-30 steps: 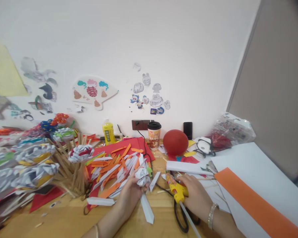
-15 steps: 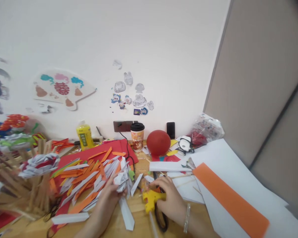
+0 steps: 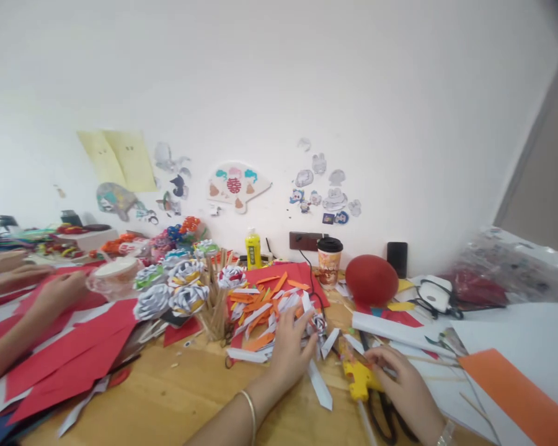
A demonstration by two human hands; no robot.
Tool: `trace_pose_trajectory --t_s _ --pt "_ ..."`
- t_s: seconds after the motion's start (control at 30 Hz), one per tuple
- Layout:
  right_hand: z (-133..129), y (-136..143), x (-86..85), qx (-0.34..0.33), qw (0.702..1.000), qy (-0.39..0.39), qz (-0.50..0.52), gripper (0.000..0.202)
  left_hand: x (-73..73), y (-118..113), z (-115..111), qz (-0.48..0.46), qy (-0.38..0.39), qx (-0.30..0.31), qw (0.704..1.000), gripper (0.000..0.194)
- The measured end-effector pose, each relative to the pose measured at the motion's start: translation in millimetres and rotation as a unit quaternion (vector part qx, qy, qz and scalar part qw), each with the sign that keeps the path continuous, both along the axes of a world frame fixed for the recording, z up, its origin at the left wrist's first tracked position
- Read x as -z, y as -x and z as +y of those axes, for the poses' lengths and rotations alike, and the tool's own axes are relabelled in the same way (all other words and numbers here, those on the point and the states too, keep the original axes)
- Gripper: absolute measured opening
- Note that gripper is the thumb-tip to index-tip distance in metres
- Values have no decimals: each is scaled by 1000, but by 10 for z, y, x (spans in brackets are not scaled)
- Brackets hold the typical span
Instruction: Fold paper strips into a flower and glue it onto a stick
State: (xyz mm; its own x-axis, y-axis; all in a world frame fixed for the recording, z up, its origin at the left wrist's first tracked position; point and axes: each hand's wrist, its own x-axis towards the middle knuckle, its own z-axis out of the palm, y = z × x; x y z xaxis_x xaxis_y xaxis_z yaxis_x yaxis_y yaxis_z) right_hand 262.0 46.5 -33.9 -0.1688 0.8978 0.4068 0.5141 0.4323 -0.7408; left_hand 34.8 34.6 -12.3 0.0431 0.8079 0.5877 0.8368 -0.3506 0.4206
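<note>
My left hand [image 3: 292, 347] is over the pile of folded paper strips, back upward, its fingers apart. Just beyond its fingertips sits a white folded-paper flower [image 3: 318, 321], partly hidden by the hand. A single white paper strip [image 3: 320, 385] lies below the hand. On the right, a yellow glue gun [image 3: 356, 373] rests on the wooden table, nozzle pointing away. My right hand [image 3: 405, 387] curls loosely at its handle; the hand covers part of the grip. Dark-handled scissors [image 3: 382, 416] lie beneath that hand.
Orange and white strips [image 3: 255, 310] lie on red paper at centre. Paper flowers [image 3: 186, 291] on sticks stand left. A lidded cup [image 3: 330, 263], red balloon [image 3: 371, 280] and yellow bottle [image 3: 253, 249] line the wall. Another person's hands [image 3: 58, 294] are over red sheets at far left.
The view has swung left, bringing in the other person's hands. My left hand has turned back upward and its fingers have spread beside the flower. My right hand has shifted slightly along the glue gun's handle.
</note>
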Motion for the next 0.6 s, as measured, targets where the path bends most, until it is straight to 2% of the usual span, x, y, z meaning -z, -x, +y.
trace_pose_trajectory --t_s 0.1,0.13,0.17,0.3,0.4,0.5,0.6 --pt "-1 -4 -37 -9 1000 11 -8 18 -313 44 -38 105 -1 -39 994 29" --pt "3 -5 -40 -13 1000 11 -7 18 -450 65 -48 163 23 -46 985 31" --pt "6 -5 -39 -16 1000 10 -6 18 -595 86 -56 183 28 -52 981 33" --pt "2 2 -35 -28 999 11 -12 17 -1126 144 -38 233 26 -47 971 30" --pt "-22 14 -61 -36 999 12 -23 17 -1407 145 35 264 36 -37 963 25" --pt "-43 18 -93 -41 999 15 -26 18 -1672 134 132 280 41 -50 958 31" --pt "-40 10 -92 -46 998 21 -24 19 -2033 156 211 294 37 -80 952 33"
